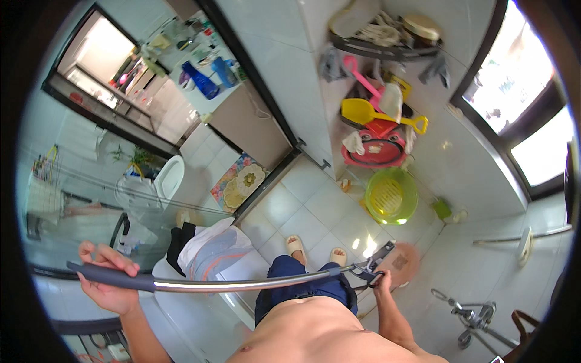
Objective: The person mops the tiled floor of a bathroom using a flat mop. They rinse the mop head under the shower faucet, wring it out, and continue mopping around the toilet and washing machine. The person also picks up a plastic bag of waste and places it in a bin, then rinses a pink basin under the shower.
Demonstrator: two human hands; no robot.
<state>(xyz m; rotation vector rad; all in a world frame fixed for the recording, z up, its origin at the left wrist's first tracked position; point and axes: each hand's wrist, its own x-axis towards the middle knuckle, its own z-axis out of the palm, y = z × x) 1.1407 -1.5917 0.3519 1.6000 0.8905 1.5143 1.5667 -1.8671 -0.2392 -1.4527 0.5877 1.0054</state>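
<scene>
A long metal pole (236,284) with a dark grey grip crosses in front of my body, roughly level in the picture. My left hand (106,281) is around the grey grip at the pole's left end, some of its fingers raised. At the other end, my right hand (383,280) holds a hinged dark and metal mop-head frame (372,267) joined to the pole. Behind the frame lies a round pinkish stool or lid (401,265), partly hidden. Cloths (218,252), white, grey and black, lie on a white surface between my left hand and my legs.
A green basin (391,195) stands on the tiled floor (313,195) ahead, beside a pink basin (374,152) and toy-like shovels (363,111). A glass partition is at left, with a toilet (170,177) beyond. Shower fittings (474,317) project from the right wall.
</scene>
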